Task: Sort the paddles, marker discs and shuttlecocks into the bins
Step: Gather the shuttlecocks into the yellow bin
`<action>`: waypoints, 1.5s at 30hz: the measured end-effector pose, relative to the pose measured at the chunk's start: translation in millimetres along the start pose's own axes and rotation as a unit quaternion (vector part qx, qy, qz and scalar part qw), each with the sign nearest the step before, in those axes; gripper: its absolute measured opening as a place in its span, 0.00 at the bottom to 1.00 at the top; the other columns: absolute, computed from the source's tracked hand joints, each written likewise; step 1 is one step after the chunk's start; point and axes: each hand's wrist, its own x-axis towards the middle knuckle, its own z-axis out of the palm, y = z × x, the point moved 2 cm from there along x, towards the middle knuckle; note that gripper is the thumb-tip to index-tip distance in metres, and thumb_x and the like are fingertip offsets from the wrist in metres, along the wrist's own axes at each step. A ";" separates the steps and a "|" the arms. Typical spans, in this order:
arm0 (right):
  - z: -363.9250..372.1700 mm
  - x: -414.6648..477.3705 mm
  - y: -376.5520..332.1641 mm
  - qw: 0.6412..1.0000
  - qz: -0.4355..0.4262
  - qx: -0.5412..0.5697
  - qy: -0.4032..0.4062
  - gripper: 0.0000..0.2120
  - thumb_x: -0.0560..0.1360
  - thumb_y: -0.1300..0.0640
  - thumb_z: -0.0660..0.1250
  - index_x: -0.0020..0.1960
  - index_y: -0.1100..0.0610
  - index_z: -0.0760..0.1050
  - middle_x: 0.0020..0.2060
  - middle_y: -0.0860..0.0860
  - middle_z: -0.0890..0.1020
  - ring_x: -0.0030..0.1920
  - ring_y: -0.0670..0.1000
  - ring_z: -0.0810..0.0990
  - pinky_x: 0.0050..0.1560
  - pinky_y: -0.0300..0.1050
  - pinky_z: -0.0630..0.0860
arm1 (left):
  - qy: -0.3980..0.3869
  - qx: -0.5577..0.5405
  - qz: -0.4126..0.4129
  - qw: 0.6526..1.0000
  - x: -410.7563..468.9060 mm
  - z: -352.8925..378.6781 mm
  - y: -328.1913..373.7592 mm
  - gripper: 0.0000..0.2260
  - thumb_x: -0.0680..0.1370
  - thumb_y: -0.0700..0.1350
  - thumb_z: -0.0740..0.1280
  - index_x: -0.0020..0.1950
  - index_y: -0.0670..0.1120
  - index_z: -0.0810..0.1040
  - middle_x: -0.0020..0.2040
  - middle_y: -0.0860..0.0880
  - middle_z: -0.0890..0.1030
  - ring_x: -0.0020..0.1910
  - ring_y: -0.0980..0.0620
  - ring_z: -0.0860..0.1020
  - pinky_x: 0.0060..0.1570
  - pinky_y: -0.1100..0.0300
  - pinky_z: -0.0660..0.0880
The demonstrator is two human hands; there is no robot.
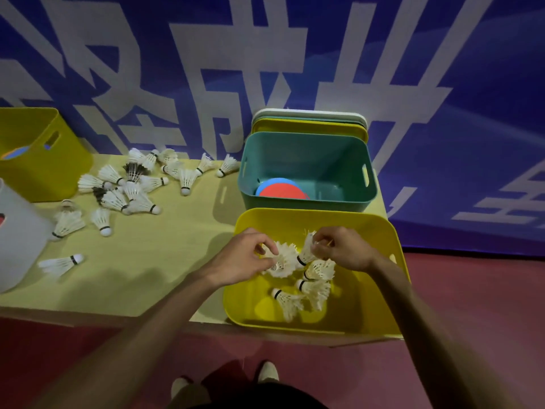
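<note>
Both my hands hover over the near yellow bin [368,290]. My left hand [244,258] pinches a white shuttlecock [284,261] by its feathers. My right hand [342,249] pinches another shuttlecock [306,252] by its skirt, cork end down. Three more shuttlecocks [312,287] lie on the bin's floor. Behind it stands a teal bin [306,149] holding red and blue marker discs [283,188]. Several loose shuttlecocks [132,187] are scattered on the table at the left, and one [62,264] lies alone nearer the front edge.
A second yellow bin [38,154] stands at the far left with a blue and orange item inside. A white bin [17,231] sits at the left edge. Stacked lids [309,121] lean behind the teal bin. The pale table [165,261] ends just right of the bins.
</note>
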 end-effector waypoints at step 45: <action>243.1 132.3 -387.9 0.997 -0.075 -0.024 -0.007 0.10 0.76 0.58 0.63 0.55 0.53 0.79 0.41 0.46 0.80 0.44 0.47 0.79 0.43 0.36 0.67 | 0.309 -0.262 -0.171 0.898 -213.8 -239.2 -336.7 0.15 0.74 0.34 0.65 0.43 0.56 0.79 0.49 0.53 0.82 0.50 0.54 0.79 0.50 0.64 0.73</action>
